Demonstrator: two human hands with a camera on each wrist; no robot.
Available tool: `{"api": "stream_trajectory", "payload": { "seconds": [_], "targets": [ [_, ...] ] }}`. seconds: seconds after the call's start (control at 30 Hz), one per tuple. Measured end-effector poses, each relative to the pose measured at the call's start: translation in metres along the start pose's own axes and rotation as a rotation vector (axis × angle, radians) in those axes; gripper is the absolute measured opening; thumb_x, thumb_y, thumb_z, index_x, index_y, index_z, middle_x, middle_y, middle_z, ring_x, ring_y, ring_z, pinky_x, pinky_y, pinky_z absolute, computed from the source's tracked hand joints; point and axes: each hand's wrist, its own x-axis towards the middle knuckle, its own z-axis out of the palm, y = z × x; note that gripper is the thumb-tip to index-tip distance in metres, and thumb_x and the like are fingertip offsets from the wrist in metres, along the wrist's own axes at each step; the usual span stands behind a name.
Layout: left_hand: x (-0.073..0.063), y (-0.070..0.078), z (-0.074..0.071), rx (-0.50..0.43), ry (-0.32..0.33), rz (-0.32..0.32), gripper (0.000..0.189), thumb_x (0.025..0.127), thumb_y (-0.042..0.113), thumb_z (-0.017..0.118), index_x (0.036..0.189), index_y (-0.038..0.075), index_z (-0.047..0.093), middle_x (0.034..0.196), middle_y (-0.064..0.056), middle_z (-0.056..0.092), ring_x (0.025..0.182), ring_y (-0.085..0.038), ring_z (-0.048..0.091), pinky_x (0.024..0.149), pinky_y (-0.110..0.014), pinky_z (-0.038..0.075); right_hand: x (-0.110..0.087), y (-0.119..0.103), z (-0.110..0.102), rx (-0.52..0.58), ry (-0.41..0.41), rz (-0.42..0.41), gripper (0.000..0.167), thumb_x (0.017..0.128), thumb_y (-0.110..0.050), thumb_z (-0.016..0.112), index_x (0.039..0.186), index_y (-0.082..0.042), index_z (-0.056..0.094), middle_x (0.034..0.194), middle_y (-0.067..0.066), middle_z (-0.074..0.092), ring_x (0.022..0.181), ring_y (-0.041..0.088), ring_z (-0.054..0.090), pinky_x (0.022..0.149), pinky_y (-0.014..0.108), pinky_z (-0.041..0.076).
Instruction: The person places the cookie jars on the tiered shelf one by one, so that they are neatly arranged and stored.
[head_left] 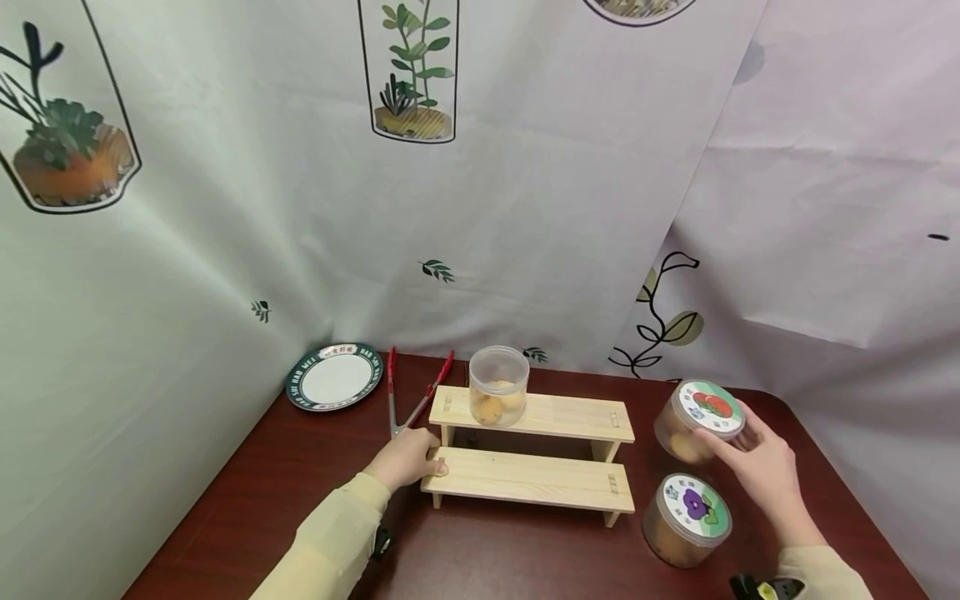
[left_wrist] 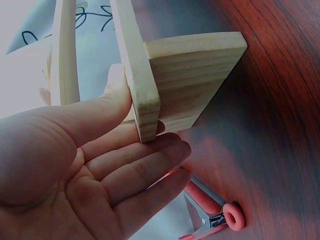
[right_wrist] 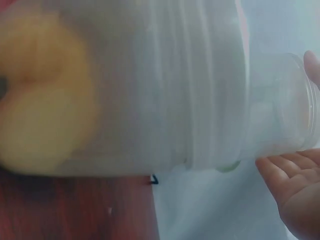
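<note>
Tomato-lidded jar [head_left: 697, 423]: I'm seeing it tilting above or on the surface [head_left: 517, 562], right of the wooden stand [head_left: 525, 477]; I can't tell whether its base is touching down. My right hand [head_left: 768, 467] is pinching it near the lid between thumb and fingers. My left hand [head_left: 405, 460] is pinching the lower step's left end, thumb on top, fingers around the edge.

I'm worrying about 3 risks. The smooth plastic could be slipping if my pinch is staying so high; the jar could be knocking the purple-printed jar [head_left: 681, 535], which is standing just in front; and a hard left tug could be skewing the stand, toppling the apparently lidless clear jar [head_left: 498, 388] sitting on the upper step.

Both printed lids are carrying characters too small for me to read. On the plate [head_left: 333, 379], I'm reading rim capitals, apparently "HAO SHI HAO WEI".
</note>
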Motion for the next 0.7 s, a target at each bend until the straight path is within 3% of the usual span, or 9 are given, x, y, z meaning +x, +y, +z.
{"api": "stream_trajectory", "payload": {
  "seconds": [0.43,0.7],
  "targets": [
    [0.0,-0.001,0.0,-0.008,0.006,0.008,0.039,0.076,0.02,0.078,0.057,0.011,0.045,0.054,0.006,0.03,0.052,-0.01,0.03,0.051,-0.024,0.024,-0.002,-0.024,0.011,0.034,-0.02,-0.055,0.073,0.081,-0.028,0.076,0.14,-0.002,0.041,0.124,0.027,0.056,0.089,-0.025,0.043,0.069,0.003,0.041],
    [0.001,-0.003,0.001,-0.011,0.009,0.016,0.041,0.076,0.02,0.078,0.056,0.012,0.043,0.054,0.006,0.029,0.051,-0.009,0.029,0.05,-0.023,0.023,-0.004,-0.039,0.023,0.066,-0.054,-0.09,0.074,0.082,-0.028,0.075,0.142,-0.002,0.04,0.125,0.027,0.056,0.09,-0.025,0.042,0.07,0.004,0.041]
  ]
}}
